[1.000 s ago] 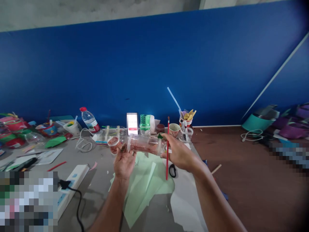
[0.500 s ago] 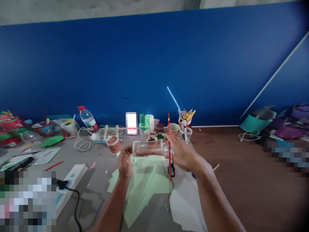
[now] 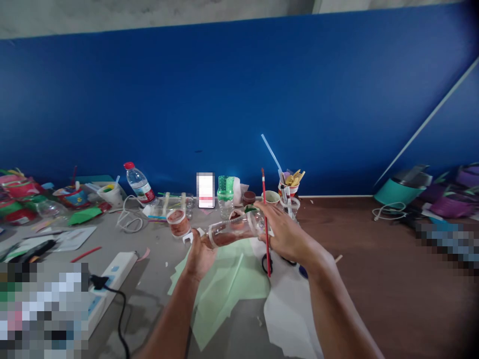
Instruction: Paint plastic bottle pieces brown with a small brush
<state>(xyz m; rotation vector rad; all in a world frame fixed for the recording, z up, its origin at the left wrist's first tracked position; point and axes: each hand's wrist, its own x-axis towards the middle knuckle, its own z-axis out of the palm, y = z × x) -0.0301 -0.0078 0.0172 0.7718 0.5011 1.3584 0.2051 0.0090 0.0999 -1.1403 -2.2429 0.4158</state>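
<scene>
Clear bottle (image 3: pixel 234 233): was held in the air between both hands, tilted with its left end lower, above green paper (image 3: pixel 220 289) on the bench (image 3: pixel 243 326). Bore a whitish band near the left end and reddish-brown colour along the lower side. Saw the grip of the left hand (image 3: pixel 202 257) cupped round that lower end, and the grip of the right hand (image 3: pixel 286 232) closed on the upper end, with a red paintbrush (image 3: pixel 267 229) also held there, bristles up. Noted a small cup (image 3: pixel 235 215) just behind the clear bottle, a red-stained tub (image 3: pixel 178 223) near the left hand, and white paper (image 3: pixel 292 319) below the right. Farther back, saw an upright phone (image 3: pixel 205 190), a green bottle base (image 3: pixel 225 188) and, leftward, a water bottle (image 3: pixel 140 187); nearer, a power strip (image 3: pixel 114 271).
</scene>
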